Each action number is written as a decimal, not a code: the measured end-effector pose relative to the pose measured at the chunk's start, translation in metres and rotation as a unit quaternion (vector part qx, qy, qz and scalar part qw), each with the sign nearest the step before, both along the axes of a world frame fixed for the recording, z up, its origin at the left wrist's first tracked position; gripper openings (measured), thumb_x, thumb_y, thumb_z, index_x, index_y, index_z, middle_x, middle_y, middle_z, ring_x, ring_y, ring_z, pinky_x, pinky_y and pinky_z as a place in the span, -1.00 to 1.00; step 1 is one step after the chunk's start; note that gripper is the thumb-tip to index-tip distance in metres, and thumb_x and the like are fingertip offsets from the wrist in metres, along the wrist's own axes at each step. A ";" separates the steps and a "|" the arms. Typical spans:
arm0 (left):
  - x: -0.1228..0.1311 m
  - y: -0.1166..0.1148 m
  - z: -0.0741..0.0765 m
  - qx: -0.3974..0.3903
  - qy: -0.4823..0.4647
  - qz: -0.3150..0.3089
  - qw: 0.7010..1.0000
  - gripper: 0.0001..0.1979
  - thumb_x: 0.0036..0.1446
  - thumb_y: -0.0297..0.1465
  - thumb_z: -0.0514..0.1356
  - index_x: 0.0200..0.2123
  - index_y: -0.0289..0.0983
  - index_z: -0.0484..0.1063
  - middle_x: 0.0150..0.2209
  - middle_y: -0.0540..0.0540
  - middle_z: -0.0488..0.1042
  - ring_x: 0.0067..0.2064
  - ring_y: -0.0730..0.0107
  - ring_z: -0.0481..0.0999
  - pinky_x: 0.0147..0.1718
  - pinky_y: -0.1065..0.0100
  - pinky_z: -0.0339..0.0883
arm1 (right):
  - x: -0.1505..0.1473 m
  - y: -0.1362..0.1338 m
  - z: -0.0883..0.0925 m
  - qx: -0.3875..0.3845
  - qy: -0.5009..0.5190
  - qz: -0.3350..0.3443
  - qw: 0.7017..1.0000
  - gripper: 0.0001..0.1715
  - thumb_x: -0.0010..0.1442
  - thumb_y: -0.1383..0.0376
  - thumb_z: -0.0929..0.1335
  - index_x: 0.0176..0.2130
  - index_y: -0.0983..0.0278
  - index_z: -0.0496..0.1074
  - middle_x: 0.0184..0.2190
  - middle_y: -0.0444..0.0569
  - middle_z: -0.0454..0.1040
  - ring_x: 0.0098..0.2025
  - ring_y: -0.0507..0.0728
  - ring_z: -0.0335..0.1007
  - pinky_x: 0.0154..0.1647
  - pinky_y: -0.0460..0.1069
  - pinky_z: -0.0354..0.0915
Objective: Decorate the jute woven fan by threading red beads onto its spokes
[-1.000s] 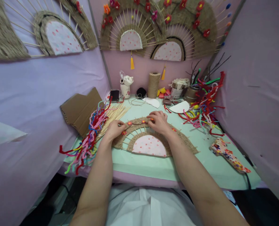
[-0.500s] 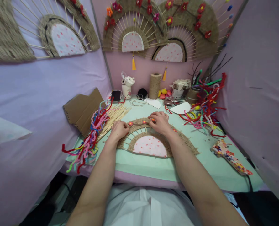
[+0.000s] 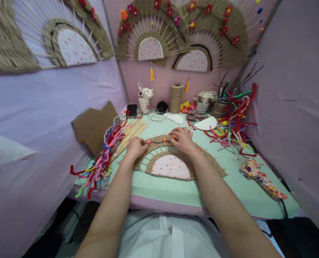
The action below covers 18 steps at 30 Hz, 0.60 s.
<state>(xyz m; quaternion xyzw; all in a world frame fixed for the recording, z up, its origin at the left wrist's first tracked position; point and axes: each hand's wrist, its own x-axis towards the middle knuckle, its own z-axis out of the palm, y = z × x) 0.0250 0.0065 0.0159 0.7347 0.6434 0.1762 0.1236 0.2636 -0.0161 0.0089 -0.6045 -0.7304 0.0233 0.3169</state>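
A half-round fan (image 3: 156,148) of woven twine on thin sticks lies on the table in front of me. Its centre is a white half-disc (image 3: 171,167) with pink dots. Small red flowers with yellow middles (image 3: 164,139) run along the twine band. My left hand (image 3: 136,147) is closed at the band's upper left, thumb and fingertips pinched by a flower (image 3: 148,141). With bent fingers my right hand (image 3: 183,139) grips the upper edge right of the middle, beside another flower. Its forearm covers part of the fan's right side.
Bundled pipe cleaners (image 3: 109,147), bamboo sticks (image 3: 131,133) and folded cardboard (image 3: 96,125) lie left. A floral-patterned glue gun (image 3: 261,177) with a cord lies right. Behind stand a twine spool (image 3: 177,98), a white jug-like container (image 3: 145,100) and more pipe cleaners (image 3: 234,118). Finished-looking fans (image 3: 151,32) hang above.
Both hands keep nearly the same place on the fan, with only a slight shift of the left fingertips. The whole view has moved a little.
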 end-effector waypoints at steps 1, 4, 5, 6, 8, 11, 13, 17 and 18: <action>0.002 -0.001 0.000 0.004 0.015 0.005 1.000 -0.79 -0.02 -0.25 0.22 -0.37 -0.21 0.61 -0.20 -0.20 0.56 -0.07 0.09 0.43 -0.17 0.25 0.22 | 0.000 0.000 0.000 0.000 0.002 0.000 1.000 -0.71 0.15 0.25 0.29 -0.18 0.18 0.56 -0.08 0.01 0.50 0.01 0.26 0.17 0.05 0.18 -0.05; 0.006 -0.003 -0.001 0.004 0.033 0.009 0.999 -0.82 -0.03 -0.30 0.22 -0.38 -0.20 0.59 -0.16 -0.17 0.54 -0.04 0.11 0.40 -0.13 0.24 0.21 | 0.000 0.000 0.000 0.003 0.005 0.001 1.000 -0.72 0.15 0.26 0.30 -0.18 0.18 0.56 -0.08 0.00 0.51 0.01 0.26 0.18 0.06 0.18 -0.05; 0.007 -0.004 -0.001 0.005 0.034 0.009 0.999 -0.83 -0.03 -0.31 0.22 -0.39 -0.20 0.59 -0.16 -0.17 0.54 -0.04 0.11 0.40 -0.13 0.24 0.21 | 0.000 0.000 0.000 0.003 0.005 0.001 1.000 -0.72 0.15 0.26 0.30 -0.18 0.18 0.56 -0.08 0.00 0.51 0.01 0.25 0.18 0.06 0.18 -0.06; 0.007 -0.004 -0.001 0.007 0.035 0.008 0.999 -0.84 -0.03 -0.33 0.21 -0.40 -0.21 0.59 -0.16 -0.17 0.54 -0.04 0.11 0.40 -0.13 0.23 0.21 | 0.000 0.000 0.000 0.004 0.004 0.002 1.000 -0.72 0.15 0.26 0.30 -0.19 0.18 0.56 -0.08 0.00 0.51 0.01 0.25 0.18 0.06 0.18 -0.06; 0.006 -0.003 -0.002 0.014 0.033 0.008 0.999 -0.85 -0.04 -0.33 0.21 -0.42 -0.22 0.58 -0.17 -0.18 0.54 -0.04 0.09 0.41 -0.14 0.22 0.21 | 0.000 0.000 0.000 0.004 0.005 0.002 1.000 -0.73 0.15 0.25 0.30 -0.19 0.17 0.56 -0.09 -0.01 0.52 0.01 0.25 0.19 0.05 0.18 -0.05; 0.001 0.001 -0.002 0.013 -0.012 -0.002 1.000 -0.80 -0.02 -0.26 0.22 -0.43 -0.23 0.58 -0.25 -0.17 0.56 -0.12 0.12 0.46 -0.18 0.25 0.25 | 0.000 0.000 0.000 0.001 0.007 -0.002 1.000 -0.73 0.15 0.24 0.31 -0.20 0.17 0.56 -0.09 -0.01 0.52 0.00 0.24 0.19 0.04 0.17 -0.05; -0.002 0.003 -0.002 0.010 -0.058 -0.006 0.998 -0.74 0.01 -0.19 0.21 -0.40 -0.24 0.59 -0.31 -0.14 0.57 -0.19 0.18 0.48 -0.22 0.28 0.27 | -0.001 0.000 0.001 0.001 0.008 -0.005 1.000 -0.73 0.14 0.24 0.31 -0.19 0.17 0.56 -0.09 -0.01 0.51 0.01 0.25 0.18 0.04 0.17 -0.05; 0.001 0.003 -0.003 0.033 -0.041 0.012 0.999 -0.71 0.03 -0.14 0.20 -0.37 -0.22 0.59 -0.22 -0.17 0.55 -0.10 0.11 0.46 -0.17 0.23 0.27 | -0.001 -0.001 0.001 0.001 0.006 -0.001 1.000 -0.72 0.14 0.24 0.30 -0.19 0.16 0.56 -0.08 -0.01 0.51 0.01 0.25 0.18 0.05 0.17 -0.05; 0.003 0.002 -0.003 0.038 -0.023 0.018 0.999 -0.72 0.03 -0.14 0.20 -0.37 -0.21 0.59 -0.19 -0.19 0.53 -0.05 0.08 0.44 -0.14 0.20 0.26 | -0.001 -0.001 0.001 0.000 0.006 0.000 1.000 -0.72 0.15 0.24 0.30 -0.19 0.16 0.56 -0.08 -0.01 0.51 0.01 0.25 0.18 0.05 0.17 -0.05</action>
